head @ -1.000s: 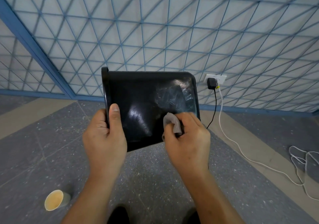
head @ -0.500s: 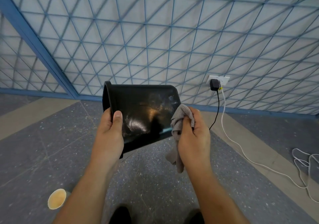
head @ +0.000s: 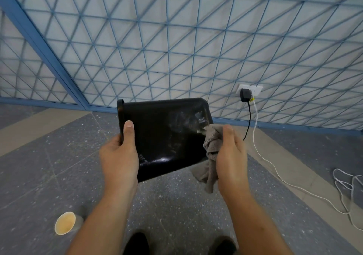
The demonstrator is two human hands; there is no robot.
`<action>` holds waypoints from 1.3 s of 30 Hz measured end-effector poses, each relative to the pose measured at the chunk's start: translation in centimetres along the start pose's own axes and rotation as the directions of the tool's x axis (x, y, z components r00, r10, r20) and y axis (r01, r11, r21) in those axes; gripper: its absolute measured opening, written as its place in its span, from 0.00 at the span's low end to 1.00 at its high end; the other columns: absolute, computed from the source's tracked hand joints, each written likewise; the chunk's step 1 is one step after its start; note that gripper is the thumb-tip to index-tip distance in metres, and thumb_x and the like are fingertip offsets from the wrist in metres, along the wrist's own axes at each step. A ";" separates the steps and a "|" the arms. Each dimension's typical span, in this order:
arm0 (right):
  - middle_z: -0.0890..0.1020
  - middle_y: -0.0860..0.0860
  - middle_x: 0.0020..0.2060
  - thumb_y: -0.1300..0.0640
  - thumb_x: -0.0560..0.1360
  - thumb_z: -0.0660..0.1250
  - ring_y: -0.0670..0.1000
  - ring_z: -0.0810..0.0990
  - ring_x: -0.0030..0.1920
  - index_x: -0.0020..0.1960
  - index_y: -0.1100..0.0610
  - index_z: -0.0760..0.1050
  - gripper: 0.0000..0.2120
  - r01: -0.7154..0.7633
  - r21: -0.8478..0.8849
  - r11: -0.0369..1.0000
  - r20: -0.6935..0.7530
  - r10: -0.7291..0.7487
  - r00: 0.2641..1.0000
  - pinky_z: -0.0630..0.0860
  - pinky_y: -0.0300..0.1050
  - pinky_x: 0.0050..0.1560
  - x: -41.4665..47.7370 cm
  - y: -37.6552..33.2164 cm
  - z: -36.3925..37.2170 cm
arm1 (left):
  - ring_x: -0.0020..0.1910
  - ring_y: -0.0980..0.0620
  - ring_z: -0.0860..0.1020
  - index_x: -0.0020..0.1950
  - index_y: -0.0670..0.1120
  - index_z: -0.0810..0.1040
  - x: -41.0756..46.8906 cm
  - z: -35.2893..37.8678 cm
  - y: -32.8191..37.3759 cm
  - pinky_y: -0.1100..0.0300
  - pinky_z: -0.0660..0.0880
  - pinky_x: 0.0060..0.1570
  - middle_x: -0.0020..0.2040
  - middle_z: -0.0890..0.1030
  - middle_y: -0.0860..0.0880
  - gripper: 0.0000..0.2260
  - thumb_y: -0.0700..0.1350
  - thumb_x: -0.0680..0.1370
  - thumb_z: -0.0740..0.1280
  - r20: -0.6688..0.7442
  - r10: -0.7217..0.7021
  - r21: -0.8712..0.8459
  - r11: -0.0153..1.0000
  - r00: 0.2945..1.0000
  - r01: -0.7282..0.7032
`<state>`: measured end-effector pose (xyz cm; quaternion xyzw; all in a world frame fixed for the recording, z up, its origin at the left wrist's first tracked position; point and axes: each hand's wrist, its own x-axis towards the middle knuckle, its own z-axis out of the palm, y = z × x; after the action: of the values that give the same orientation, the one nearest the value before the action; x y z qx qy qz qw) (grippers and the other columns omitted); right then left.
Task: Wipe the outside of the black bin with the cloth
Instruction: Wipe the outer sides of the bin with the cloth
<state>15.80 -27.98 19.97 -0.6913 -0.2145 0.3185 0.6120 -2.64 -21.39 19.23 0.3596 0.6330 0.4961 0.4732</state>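
the left hand (head: 119,156) grips the black bin (head: 167,133) at its rim end, thumb over its face; the right hand (head: 231,156) clutches the cloth (head: 211,150). the bin is held up between them, long axis 9 to 3 o'clock, base toward 3. the cloth touches that end, so the right hand seems nearer for the next wipe.

- The black bin (head: 167,135) looks like glossy, smooth plastic, with smeared streaks catching light.
- The cloth (head: 211,148) is grey, matt, ribbed fabric.
- The floor (head: 59,156) is speckled and matt.
- The paper cup (head: 65,223) looks matt.
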 end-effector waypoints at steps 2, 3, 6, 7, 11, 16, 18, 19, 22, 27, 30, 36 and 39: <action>0.79 0.40 0.33 0.48 0.86 0.58 0.40 0.76 0.33 0.44 0.49 0.76 0.15 0.187 -0.194 0.963 0.014 -0.187 0.982 0.72 0.36 0.37 0.3 0.3 -0.6 | 0.40 0.53 0.88 0.38 0.59 0.88 -0.2 0.0 -0.1 0.54 0.81 0.41 0.40 0.89 0.53 0.20 0.66 0.83 0.66 -0.006 0.019 0.031 0.999 1.000 -0.019; 0.79 0.38 0.34 0.49 0.86 0.58 0.39 0.76 0.33 0.46 0.46 0.76 0.12 0.235 -0.253 0.938 0.025 -0.237 0.971 0.72 0.33 0.34 0.4 0.3 -0.9 | 0.41 0.50 0.88 0.37 0.59 0.87 -0.2 0.0 0.0 0.51 0.82 0.43 0.40 0.89 0.51 0.21 0.66 0.84 0.65 -0.014 0.015 0.036 0.999 1.000 -0.015; 0.80 0.36 0.38 0.50 0.84 0.62 0.41 0.79 0.34 0.58 0.42 0.74 0.05 0.299 -0.360 0.884 0.037 -0.306 0.951 0.76 0.35 0.34 0.4 0.5 -1.5 | 0.45 0.49 0.87 0.40 0.56 0.87 -0.3 0.0 0.2 0.51 0.80 0.44 0.41 0.88 0.51 0.22 0.66 0.85 0.63 -0.058 0.017 0.056 0.998 0.998 -0.014; 0.81 0.38 0.40 0.50 0.83 0.64 0.43 0.81 0.35 0.59 0.42 0.74 0.06 0.302 -0.381 0.874 0.049 -0.307 0.950 0.80 0.42 0.37 0.4 0.6 -1.5 | 0.46 0.49 0.86 0.43 0.53 0.87 -0.3 0.0 0.2 0.52 0.78 0.44 0.41 0.88 0.51 0.23 0.66 0.85 0.62 -0.070 0.028 0.074 0.997 0.997 -0.023; 0.81 0.41 0.44 0.50 0.81 0.68 0.48 0.82 0.41 0.54 0.48 0.80 0.04 0.358 -0.499 0.789 0.098 -0.359 0.928 0.83 0.54 0.41 0.1 1.1 -1.6 | 0.43 0.49 0.83 0.44 0.50 0.82 -0.5 0.0 0.4 0.54 0.74 0.39 0.42 0.84 0.49 0.24 0.64 0.87 0.58 -0.082 0.156 0.201 0.970 0.984 -0.137; 0.80 0.45 0.45 0.50 0.82 0.68 0.44 0.78 0.41 0.52 0.53 0.81 0.06 0.425 -0.551 0.718 0.064 -0.471 0.880 0.80 0.52 0.41 0.4 0.8 -0.5 | 0.34 0.46 0.77 0.39 0.45 0.76 -1.5 0.4 0.6 0.53 0.68 0.34 0.34 0.77 0.45 0.27 0.61 0.89 0.57 -0.018 0.300 0.301 0.911 0.954 -0.281; 0.80 0.44 0.44 0.50 0.81 0.68 0.43 0.78 0.39 0.51 0.51 0.80 0.05 0.466 -0.562 0.683 0.133 -0.481 0.866 0.79 0.49 0.39 -0.2 0.8 0.2 | 0.34 0.47 0.76 0.38 0.45 0.75 -1.6 0.3 0.6 0.53 0.67 0.34 0.34 0.76 0.46 0.26 0.60 0.89 0.57 -0.015 0.316 0.307 0.904 0.949 -0.296; 0.80 0.44 0.42 0.51 0.81 0.69 0.43 0.77 0.38 0.49 0.51 0.80 0.05 0.491 -0.568 0.660 0.173 -0.488 0.856 0.78 0.47 0.37 -0.5 0.9 0.2 | 0.34 0.46 0.76 0.38 0.45 0.75 -1.5 0.2 0.7 0.53 0.67 0.34 0.34 0.76 0.46 0.26 0.61 0.89 0.57 -0.022 0.319 0.306 0.904 0.947 -0.298; 0.79 0.45 0.39 0.50 0.80 0.68 0.46 0.79 0.34 0.46 0.52 0.79 0.06 0.459 -0.573 0.679 0.172 -0.448 0.877 0.80 0.52 0.34 -0.3 1.1 -0.7 | 0.39 0.40 0.80 0.42 0.42 0.79 -1.3 -0.2 0.8 0.42 0.76 0.38 0.38 0.80 0.41 0.28 0.62 0.88 0.57 -0.042 0.284 0.273 0.926 0.958 -0.262; 0.81 0.46 0.44 0.51 0.80 0.67 0.46 0.79 0.37 0.51 0.53 0.79 0.06 0.486 -0.576 0.657 0.140 -0.506 0.851 0.80 0.52 0.37 0.1 0.1 -0.2 | 0.32 0.48 0.74 0.36 0.47 0.72 -2.0 0.4 1.1 0.49 0.69 0.33 0.32 0.73 0.46 0.26 0.60 0.89 0.57 0.009 0.346 0.279 0.900 0.938 -0.334; 0.79 0.45 0.44 0.53 0.80 0.68 0.47 0.77 0.37 0.50 0.53 0.78 0.03 0.564 -0.585 0.583 0.297 -0.493 0.818 0.78 0.50 0.35 -1.0 0.4 0.5 | 0.27 0.56 0.67 0.34 0.49 0.66 -2.1 0.3 0.9 0.58 0.62 0.30 0.29 0.67 0.52 0.26 0.59 0.89 0.58 0.010 0.385 0.306 0.877 0.923 -0.370; 0.79 0.46 0.45 0.55 0.80 0.67 0.47 0.78 0.37 0.56 0.49 0.76 0.05 0.508 -0.601 0.617 0.224 -0.480 0.848 0.76 0.47 0.35 0.0 -0.3 -0.7 | 0.27 0.57 0.69 0.33 0.49 0.67 -2.0 0.5 0.8 0.61 0.64 0.29 0.29 0.67 0.53 0.26 0.58 0.89 0.58 -0.004 0.377 0.309 0.881 0.926 -0.357; 0.76 0.45 0.47 0.59 0.79 0.69 0.47 0.77 0.37 0.56 0.49 0.77 0.08 0.598 -0.595 0.537 0.317 -0.526 0.789 0.75 0.43 0.33 -1.3 -0.5 0.4 | 0.26 0.60 0.70 0.33 0.51 0.65 -2.2 0.7 0.6 0.68 0.65 0.27 0.27 0.67 0.55 0.25 0.57 0.89 0.59 -0.004 0.410 0.312 0.867 0.912 -0.389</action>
<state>14.64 -28.53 20.68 -0.7395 -0.5544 0.0400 0.3797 -1.30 -23.03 20.33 0.5336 0.6298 0.4920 0.2768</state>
